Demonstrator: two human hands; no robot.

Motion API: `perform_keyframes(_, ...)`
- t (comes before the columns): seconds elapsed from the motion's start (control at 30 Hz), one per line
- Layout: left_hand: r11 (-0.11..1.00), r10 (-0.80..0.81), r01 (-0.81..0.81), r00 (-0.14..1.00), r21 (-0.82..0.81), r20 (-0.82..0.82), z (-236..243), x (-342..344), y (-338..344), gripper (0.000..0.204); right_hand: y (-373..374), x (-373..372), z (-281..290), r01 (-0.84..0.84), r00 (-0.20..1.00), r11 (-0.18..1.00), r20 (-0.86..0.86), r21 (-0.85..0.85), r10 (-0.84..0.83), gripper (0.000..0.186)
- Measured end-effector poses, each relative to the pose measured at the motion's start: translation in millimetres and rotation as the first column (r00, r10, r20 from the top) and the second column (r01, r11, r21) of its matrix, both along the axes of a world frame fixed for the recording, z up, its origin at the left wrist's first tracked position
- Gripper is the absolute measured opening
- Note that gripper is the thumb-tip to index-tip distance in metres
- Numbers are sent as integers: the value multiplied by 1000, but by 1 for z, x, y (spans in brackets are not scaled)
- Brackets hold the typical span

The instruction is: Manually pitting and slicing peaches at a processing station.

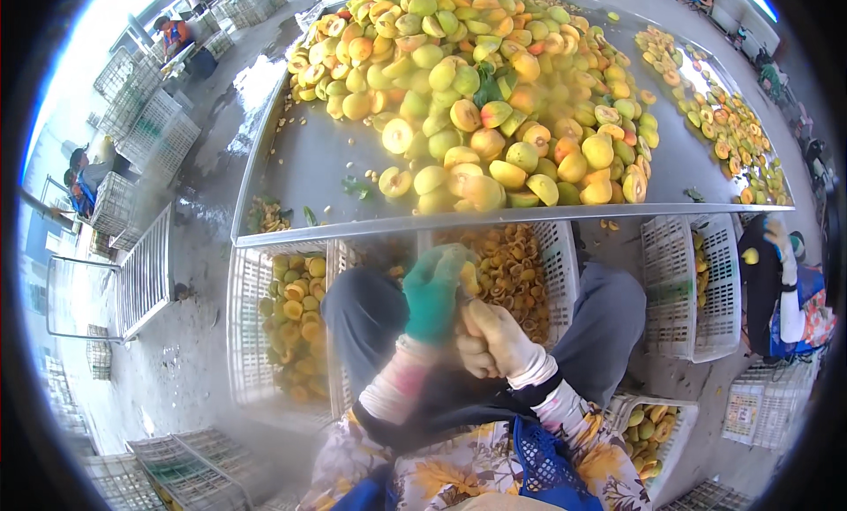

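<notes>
In a green glove, my left hand [432, 290] is closed around a yellow peach piece [469, 280] above my lap. My right hand [498, 339], in a pale glove, makes a fist right against it; whatever it grips is hidden by its fingers. Below and beyond both hands, between my knees, a white crate [558, 268] holds many cut peach pieces [512, 268]. Just ahead, a metal table [326, 180] carries a big heap of green-yellow peaches [476, 96], many of them halved with the flesh showing.
Left of my knee stands a white crate [245, 326] of peach halves. More crates [666, 282] stand at the right, and one with peaches [679, 440] behind my right elbow. A co-worker's gloved hand [776, 238] shows at far right. A metal-framed cart [146, 268] is at left.
</notes>
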State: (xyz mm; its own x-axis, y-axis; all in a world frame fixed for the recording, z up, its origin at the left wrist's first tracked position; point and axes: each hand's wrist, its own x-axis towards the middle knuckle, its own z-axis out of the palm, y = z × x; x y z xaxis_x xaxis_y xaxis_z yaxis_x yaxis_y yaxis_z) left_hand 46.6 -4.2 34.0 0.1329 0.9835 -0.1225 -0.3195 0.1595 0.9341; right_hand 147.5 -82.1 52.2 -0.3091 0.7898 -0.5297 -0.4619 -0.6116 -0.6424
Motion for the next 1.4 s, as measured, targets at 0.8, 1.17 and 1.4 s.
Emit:
perform_keyframes(0.8, 965, -250, 244, 966, 99, 59, -6, -16, -2, 37, -31, -1, -37, -81, 737, 996, -671, 36, 84, 49)
perform_keyframes(1.17, 830, 325, 475, 12, 291, -946, 39, -192, 90, 22, -54, 35, -138, -504, -182, 843, 977, -189, 111, 32)
perform_keyframes(1.4, 935, 167, 277, 207, 221, -964, -20, -74, 200, 38, -46, 43, -153, -355, 36, 930, 995, 101, -94, 36)
